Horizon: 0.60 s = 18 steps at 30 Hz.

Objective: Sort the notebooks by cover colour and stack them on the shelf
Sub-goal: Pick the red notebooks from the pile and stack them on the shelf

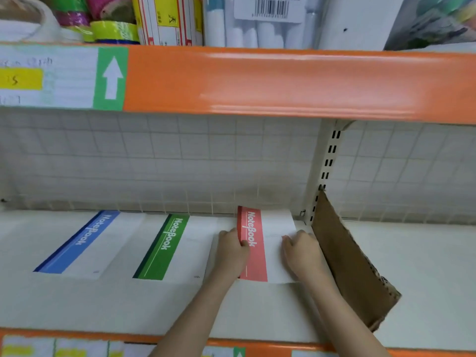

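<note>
You have the red notebook [253, 243] lying flat on the shelf [257, 305], and both hands are on it. Your left hand [231, 249] sits at its left edge with the thumb curled over onto the red band, so those fingers pinch the edge; how far the other fingers reach underneath is hidden. Your right hand [302, 249] rests on the white part of the cover with its fingers bent and pressing down; they curl round nothing that shows.

The step in hand looks like squaring the red pile. To do it well, keep the right hand pressing so the cover stays flat, and use the left to nudge the edge until the near edge lines up with whatever lies beneath. Whether there is one notebook or several under your hands cannot be told.

The notebook's long axis runs from you toward the mesh back panel [180, 163], leaning slightly. Its red band runs along that axis, with the word "NoteBook" starting at the far end.

Left of your left hand lies the green notebook [164, 248], and further left the blue notebook [77, 243], both flat and pointing the same way. Match their near-edge line and spacing. Just right of your right hand stands a tilted cardboard divider [347, 261]; judge your clearance so the notebook does not push under it.
</note>
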{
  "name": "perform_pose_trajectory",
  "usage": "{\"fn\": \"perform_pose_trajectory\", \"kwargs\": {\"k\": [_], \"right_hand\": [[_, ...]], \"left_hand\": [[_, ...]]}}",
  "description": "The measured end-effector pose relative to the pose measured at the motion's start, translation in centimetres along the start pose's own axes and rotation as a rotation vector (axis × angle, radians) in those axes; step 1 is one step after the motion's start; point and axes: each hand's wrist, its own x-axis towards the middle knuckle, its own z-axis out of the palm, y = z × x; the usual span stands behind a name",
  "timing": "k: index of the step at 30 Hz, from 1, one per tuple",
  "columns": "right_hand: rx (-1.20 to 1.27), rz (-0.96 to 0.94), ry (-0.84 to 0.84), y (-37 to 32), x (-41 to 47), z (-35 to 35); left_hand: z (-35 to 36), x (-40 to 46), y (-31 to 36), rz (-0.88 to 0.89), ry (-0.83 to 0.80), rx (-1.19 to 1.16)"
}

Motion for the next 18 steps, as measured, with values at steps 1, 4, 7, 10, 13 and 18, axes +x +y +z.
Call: {"fn": "perform_pose_trajectory", "kwargs": {"k": [1, 4, 7, 10, 13, 18], "right_hand": [[-0.02, -0.005, 0.001, 0.1, 0.3, 0.1], [-0.07, -0.02, -0.001, 0.2, 0.7, 0.4], [-0.055, -0.017, -0.018, 0.6, 1.1, 0.8], [-0.024, -0.015, -0.017, 0.8, 1.6, 0.9], [-0.03, -0.029, -0.003, 0.9, 1.8, 1.0], [-0.129, -0.062, -0.013, 1.4, 1.6, 1.5]], "left_hand": [[0.3, 0.2, -0.1, -0.007, -0.002, 0.035], [1.2, 0.7, -0.5, -0.025, 0.008, 0.101], [1.7, 1.1, -0.8, -0.032, 0.034, 0.109], [2.1, 1.5, -0.9, -0.019, 0.042, 0.101], [2.4, 1.9, -1.1, -0.015, 0.049, 0.125], [2.3, 2.0, -1.4, 0.001, 0.05, 0.115]]}}
